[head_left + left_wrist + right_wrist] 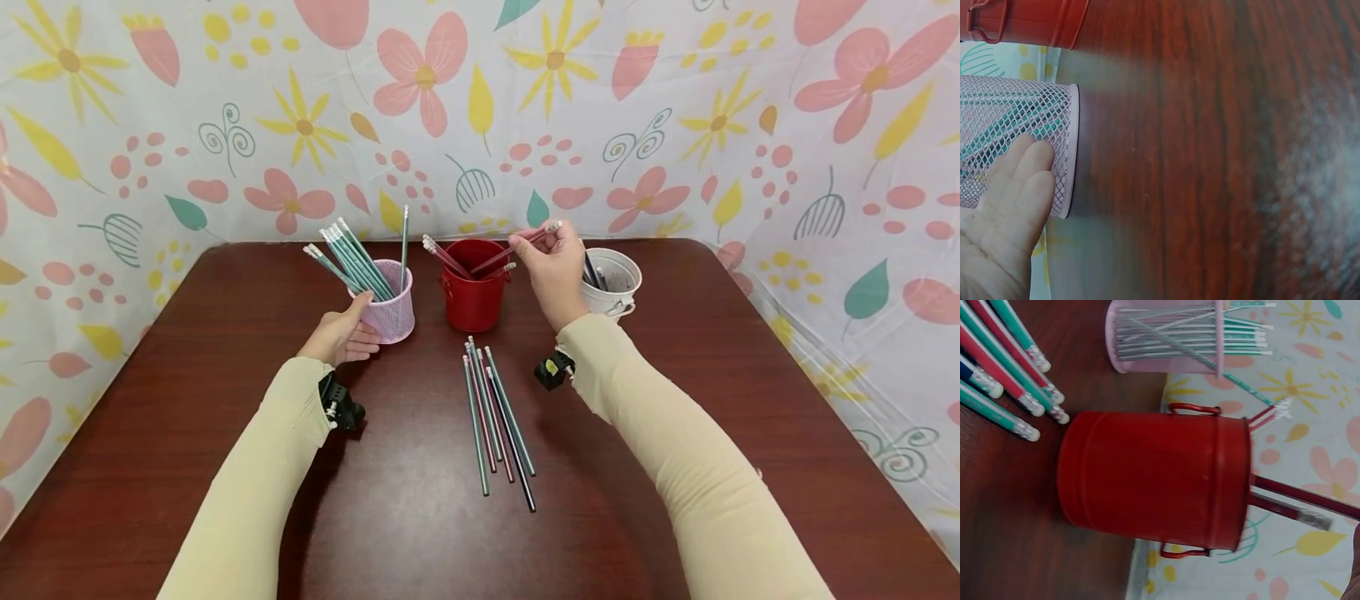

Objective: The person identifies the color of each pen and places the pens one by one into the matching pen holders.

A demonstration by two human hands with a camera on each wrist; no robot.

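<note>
My right hand [553, 271] pinches a red pencil [534, 234] near its eraser end, over the red bucket [472, 302]. The pencil slants down, its lower part inside the bucket. Other red pencils [448, 257] lean out of the same bucket on its left. Against the side of a pink mesh cup [392, 321] rest the fairly straight fingers of my left hand [341, 333], thumb up by the rim. Teal pencils [363, 265] stand in that cup, erasers up. In the right wrist view, the red bucket [1154, 478] fills the middle.
Several loose pencils [495, 417], teal, red and dark, lie on the brown table [405, 508] in front of the red bucket. A white bucket [621, 279] holding dark pencils stands to the right, partly behind my right hand. Patterned cloth [480, 108] hangs behind the table.
</note>
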